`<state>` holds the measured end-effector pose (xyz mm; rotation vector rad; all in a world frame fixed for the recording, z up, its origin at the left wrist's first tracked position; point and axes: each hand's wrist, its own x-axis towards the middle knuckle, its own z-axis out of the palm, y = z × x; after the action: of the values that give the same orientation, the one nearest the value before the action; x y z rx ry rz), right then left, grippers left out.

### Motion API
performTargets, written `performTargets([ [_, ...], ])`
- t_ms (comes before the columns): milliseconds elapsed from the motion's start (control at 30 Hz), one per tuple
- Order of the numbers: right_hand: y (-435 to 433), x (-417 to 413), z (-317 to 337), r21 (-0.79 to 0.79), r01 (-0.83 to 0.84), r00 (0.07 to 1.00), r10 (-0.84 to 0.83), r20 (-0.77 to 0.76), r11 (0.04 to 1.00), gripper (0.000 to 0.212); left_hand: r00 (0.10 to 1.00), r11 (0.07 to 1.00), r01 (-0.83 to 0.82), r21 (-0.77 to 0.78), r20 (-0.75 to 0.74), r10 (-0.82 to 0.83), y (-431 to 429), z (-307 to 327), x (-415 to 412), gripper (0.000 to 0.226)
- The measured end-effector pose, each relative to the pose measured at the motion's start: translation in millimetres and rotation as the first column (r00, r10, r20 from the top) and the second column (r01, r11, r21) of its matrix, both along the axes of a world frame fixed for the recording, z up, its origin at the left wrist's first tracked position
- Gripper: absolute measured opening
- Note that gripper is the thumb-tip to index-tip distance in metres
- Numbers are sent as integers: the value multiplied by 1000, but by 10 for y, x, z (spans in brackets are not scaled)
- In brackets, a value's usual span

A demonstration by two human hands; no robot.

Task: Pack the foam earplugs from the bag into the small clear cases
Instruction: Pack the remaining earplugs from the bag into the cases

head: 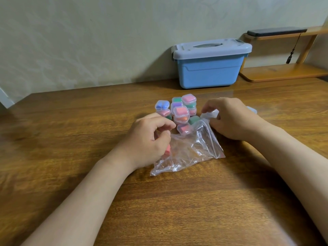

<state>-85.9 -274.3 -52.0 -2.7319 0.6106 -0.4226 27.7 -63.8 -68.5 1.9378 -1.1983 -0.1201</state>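
Note:
A clear zip bag [188, 151] lies crumpled on the wooden table [159, 201] between my hands. My left hand [149, 139] has its fingers curled at the bag's left side, with a pink foam earplug [167, 150] showing under the palm. My right hand [232, 118] pinches the bag's top corner [210, 114]. Just behind the bag stands a heap of several small clear cases [177, 110] holding blue, pink, green, purple and orange earplugs. One case [184, 129] lies against the bag's mouth.
A blue lidded storage box [209, 68] stands at the back against the wall. A low wooden shelf [284, 71] at the back right carries a dark phone [276, 31]. Something small and clear [252, 109] peeks out behind my right hand.

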Motion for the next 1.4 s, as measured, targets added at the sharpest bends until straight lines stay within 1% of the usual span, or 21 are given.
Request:
performTargets([
  [67,-4,-24,32,13,21,998,-22,60,1000,26,1000,998,-22,-52,-18,21,1,1,10,25],
  [167,26,-99,151,62,40,953,-57,296,997,25,997,987,-48,-154,45,55,4,6,27,25],
  [233,77,-168,240,152,-18,900,-50,434,988,24,995,977,-50,-208,78,67,1,8,38,23],
  [267,107,-200,268,174,-56,887,-31,461,983,24,993,973,-46,-227,97,69,-2,7,40,23],
  [333,150,-218,271,140,-85,913,21,407,987,23,990,971,-38,-236,123,68,-4,1,39,26],
  [467,122,-207,210,-13,-74,982,76,174,997,16,990,976,-29,-216,130,58,-13,-7,19,29],
  [600,67,-290,276,28,-52,998,53,-36,998,10,990,980,-38,-197,123,63,-12,-1,16,25],
  [667,57,-330,299,62,-28,988,37,-153,998,19,989,979,-34,-199,136,62,-9,1,19,25],
  [733,84,-343,303,96,-11,975,32,-221,995,23,988,979,-27,-202,145,58,-11,2,12,26],
  [800,100,-344,282,94,-14,968,37,-248,995,22,987,981,-19,-193,154,50,-12,3,1,26],
  [867,113,-346,281,63,-33,974,47,-223,997,16,985,982,-8,-190,166,40,-9,2,-3,26],
  [933,114,-344,312,96,-73,996,76,-35,993,8,982,979,-1,-203,184,39,-8,8,-2,26],
  [967,130,-345,343,225,-123,988,97,124,967,2,979,977,5,-215,200,39,-8,12,-3,26],
  [1000,159,-353,382,412,-216,953,99,285,885,6,975,973,11,-232,220,42,-7,15,-6,25],
  [1033,189,-367,423,583,-329,909,82,409,742,10,970,967,16,-255,239,47,-7,22,-9,24],
  [1067,217,-373,446,692,-429,873,69,483,580,14,966,959,24,-283,252,51,-5,29,-13,23],
  [1100,252,-369,456,743,-488,853,71,517,458,17,963,949,36,-314,265,51,-4,38,-15,22],
  [1133,292,-359,453,764,-518,846,98,524,385,19,958,938,53,-344,284,50,-3,44,-23,22],
  [1200,350,-317,416,792,-510,858,131,496,335,18,944,917,102,-386,328,33,-10,44,-45,31],
  [1300,408,-273,365,828,-467,883,111,456,310,20,943,886,170,-431,333,-19,-30,53,-117,47],
  [1400,454,-250,339,837,-456,889,110,444,301,15,913,870,241,-431,403,-53,-62,77,-190,48],
])
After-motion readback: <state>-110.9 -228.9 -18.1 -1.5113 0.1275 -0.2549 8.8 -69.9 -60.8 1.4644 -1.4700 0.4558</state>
